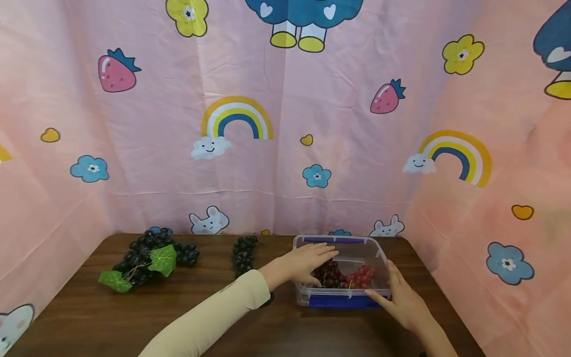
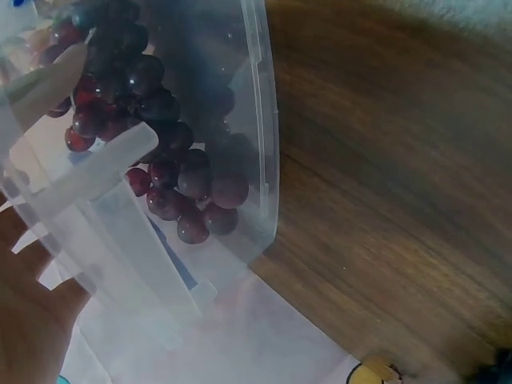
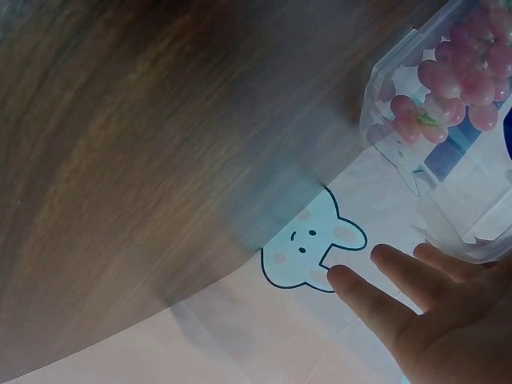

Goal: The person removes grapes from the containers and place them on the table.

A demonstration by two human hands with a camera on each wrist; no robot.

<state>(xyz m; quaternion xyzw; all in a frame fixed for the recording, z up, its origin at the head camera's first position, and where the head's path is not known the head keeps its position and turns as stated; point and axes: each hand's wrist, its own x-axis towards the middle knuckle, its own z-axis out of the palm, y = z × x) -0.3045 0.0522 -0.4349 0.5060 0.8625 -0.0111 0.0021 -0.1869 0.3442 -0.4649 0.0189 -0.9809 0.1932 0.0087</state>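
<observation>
A clear plastic box (image 1: 343, 238) with blue clips stands on the table. Inside it a bunch of dark red grapes (image 1: 329, 275) lies on the left, beside a bunch of pinkish-red grapes (image 1: 360, 276). My left hand (image 1: 303, 263) reaches over the box's left rim, fingers extended above the dark red bunch. In the left wrist view, part of that hand (image 2: 48, 92) shows close to the dark grapes (image 2: 164, 152); contact is unclear. At the box's right side is my right hand (image 1: 403, 297), thumb near the front rim and fingers straight along the wall.
On the table (image 1: 214, 317), a small bunch of black grapes (image 1: 243, 254) lies left of the box. Farther left rests a large black bunch (image 1: 144, 253) with green leaves (image 1: 163, 260). Pink printed cloth (image 1: 250, 173) hangs at the back and both sides.
</observation>
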